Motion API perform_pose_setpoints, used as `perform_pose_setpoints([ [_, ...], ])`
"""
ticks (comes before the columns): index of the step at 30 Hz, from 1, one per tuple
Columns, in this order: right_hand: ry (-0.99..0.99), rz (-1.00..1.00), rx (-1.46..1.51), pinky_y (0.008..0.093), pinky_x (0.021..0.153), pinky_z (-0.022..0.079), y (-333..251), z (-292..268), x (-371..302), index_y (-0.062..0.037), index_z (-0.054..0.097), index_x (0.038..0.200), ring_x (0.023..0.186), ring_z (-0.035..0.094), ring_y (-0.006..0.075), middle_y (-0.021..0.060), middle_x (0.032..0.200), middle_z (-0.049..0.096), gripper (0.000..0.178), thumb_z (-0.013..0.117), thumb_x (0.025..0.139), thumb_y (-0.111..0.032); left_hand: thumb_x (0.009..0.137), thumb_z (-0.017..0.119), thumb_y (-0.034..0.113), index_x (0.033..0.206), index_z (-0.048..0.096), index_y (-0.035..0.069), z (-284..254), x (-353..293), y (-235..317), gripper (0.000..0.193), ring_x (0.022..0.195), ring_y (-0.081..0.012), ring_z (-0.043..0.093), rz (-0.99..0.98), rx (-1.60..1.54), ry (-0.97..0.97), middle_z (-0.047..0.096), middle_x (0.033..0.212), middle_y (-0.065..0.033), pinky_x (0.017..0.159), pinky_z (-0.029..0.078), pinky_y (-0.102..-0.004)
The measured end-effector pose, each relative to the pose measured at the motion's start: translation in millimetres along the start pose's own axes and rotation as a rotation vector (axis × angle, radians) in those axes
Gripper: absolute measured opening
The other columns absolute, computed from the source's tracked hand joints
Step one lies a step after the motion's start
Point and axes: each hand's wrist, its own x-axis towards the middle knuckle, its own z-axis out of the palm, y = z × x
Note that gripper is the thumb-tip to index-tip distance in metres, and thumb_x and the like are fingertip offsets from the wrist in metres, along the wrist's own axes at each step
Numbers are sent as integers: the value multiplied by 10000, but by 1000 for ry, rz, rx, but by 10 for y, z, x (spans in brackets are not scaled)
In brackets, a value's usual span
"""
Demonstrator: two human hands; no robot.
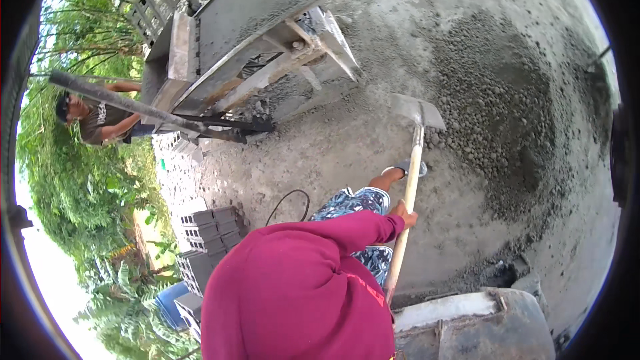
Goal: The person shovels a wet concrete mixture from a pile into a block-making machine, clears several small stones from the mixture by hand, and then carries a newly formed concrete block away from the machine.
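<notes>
My left hand (403,215), at the end of a maroon sleeve, is closed around the pale wooden shaft of a shovel (400,253). From this grip the shaft runs up to a broad metal blade, which rests by the left edge of a grey pile of gravelly mix (490,103). My torso hides the shaft's lower end, and my right hand does not show. Beneath my outstretched arm are my patterned shorts and one shoe (415,169) on the ground.
A metal-topped machine (257,3) stands at upper left, where another person (97,117) is near a long bar (127,103). Grey hollow blocks (210,230) are stacked at lower left, near a dark cable (290,197). A rusty metal container (487,327) lies at lower right.
</notes>
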Motion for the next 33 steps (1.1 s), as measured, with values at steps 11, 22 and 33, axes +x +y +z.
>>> perform_pose_setpoints([
  [11,-86,-25,221,262,411,407,-155,-729,-82,17,541,1019,453,430,140,42,646,492,493,611,822,-430,706,709,403,1005,546,41,-760,-466,1118,497,577,-230,624,398,-620,-627,603,739,-102,574,548,-406],
  [22,580,188,647,279,393,359,1551,-1225,-168,-101,487,756,449,416,124,6,563,440,477,562,814,-568,725,598,156,723,487,74,1194,56,202,138,416,-175,505,-157,-409,-460,495,565,-48,370,439,-352],
  [33,232,56,785,306,403,417,676,1811,2282,-161,453,648,383,410,124,-29,478,392,393,545,877,-467,724,565,109,826,507,3,2168,3285,3040,158,471,-231,559,-137,-123,-578,546,627,-105,476,515,-386],
])
